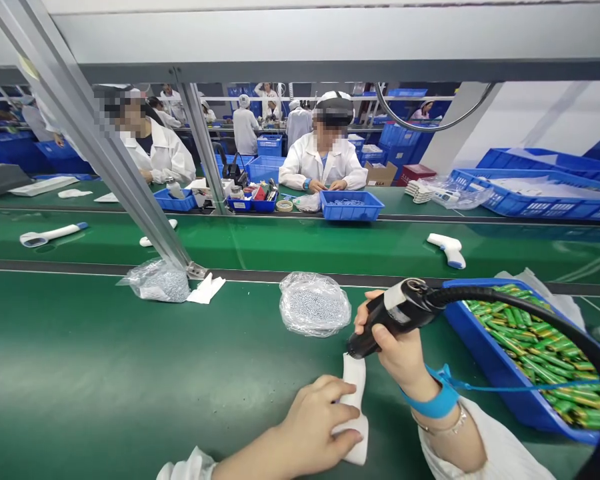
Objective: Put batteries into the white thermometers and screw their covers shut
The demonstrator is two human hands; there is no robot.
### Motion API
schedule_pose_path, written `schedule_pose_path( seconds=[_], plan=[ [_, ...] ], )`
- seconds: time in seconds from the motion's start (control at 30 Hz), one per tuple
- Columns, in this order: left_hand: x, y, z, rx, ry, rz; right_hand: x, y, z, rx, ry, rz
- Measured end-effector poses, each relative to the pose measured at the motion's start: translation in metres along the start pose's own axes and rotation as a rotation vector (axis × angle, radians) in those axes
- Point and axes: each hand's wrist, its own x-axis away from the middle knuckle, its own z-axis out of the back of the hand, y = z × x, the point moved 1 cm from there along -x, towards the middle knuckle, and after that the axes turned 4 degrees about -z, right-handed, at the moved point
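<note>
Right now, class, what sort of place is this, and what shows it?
Probably a factory assembly line: a green belt bearing white parts, a blue bin of green cylinders, and white-coated workers.

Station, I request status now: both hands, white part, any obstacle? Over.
Right hand gripping black tool. Left hand laid over white part, on green tabletop. Tool tip at part's far end; no obstruction seen between. Plastic bag beyond.

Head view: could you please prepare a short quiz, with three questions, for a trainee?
1. Which hand holds the black tool?
2. True or false: the green cylinders lie in a blue tray.
3. What colour is the part under the left hand? A) blue B) black C) white

Key: 1. The right hand. 2. True. 3. C.
</note>
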Motion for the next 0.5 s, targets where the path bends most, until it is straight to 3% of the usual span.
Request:
schedule_pose_path(
  seconds=[0.5],
  plan=[
    [-0.0016, 0.0071, 0.0044, -0.124, -0.132, 0.054, -0.0081, 0.0034, -0.0054, 0.120, -0.112, -0.080]
  ],
)
